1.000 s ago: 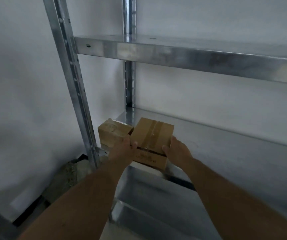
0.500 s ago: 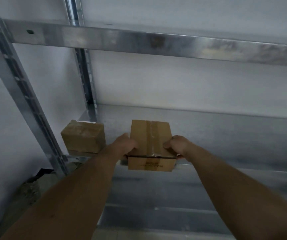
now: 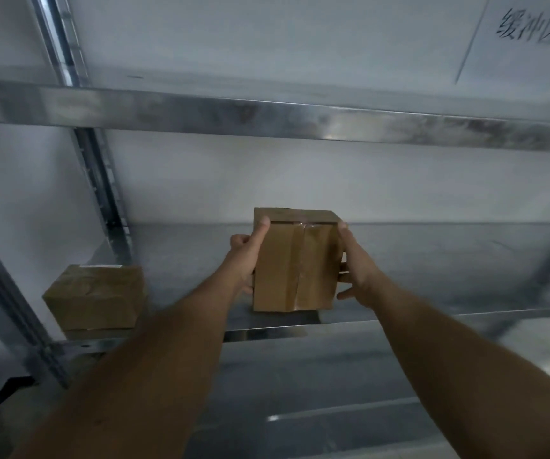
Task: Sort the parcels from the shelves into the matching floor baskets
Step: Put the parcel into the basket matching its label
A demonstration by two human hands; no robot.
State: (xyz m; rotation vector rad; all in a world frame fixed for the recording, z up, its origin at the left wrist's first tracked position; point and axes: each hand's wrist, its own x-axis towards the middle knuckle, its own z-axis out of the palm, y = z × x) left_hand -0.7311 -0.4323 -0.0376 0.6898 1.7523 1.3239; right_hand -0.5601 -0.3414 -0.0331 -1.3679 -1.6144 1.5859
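While a second taped parcel (image 3: 96,296) sat on the metal shelf (image 3: 432,279), both hands, left (image 3: 245,260) and right (image 3: 355,263), pressed a cardboard parcel (image 3: 295,260) between them, now tipped upright above the shelf edge, seemingly for checking before basketing.

Storeroom: bare galvanised steel shelving (image 3: 300,120), taped cardboard parcels (image 3: 96,296), plain white wall (image 3: 300,180).

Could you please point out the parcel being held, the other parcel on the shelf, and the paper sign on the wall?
Held parcel (image 3: 295,266), head view: its taped brown face.
Second parcel (image 3: 96,298), head view: its wrinkled front face.
Paper sign (image 3: 529,31), head view: the handwritten characters.
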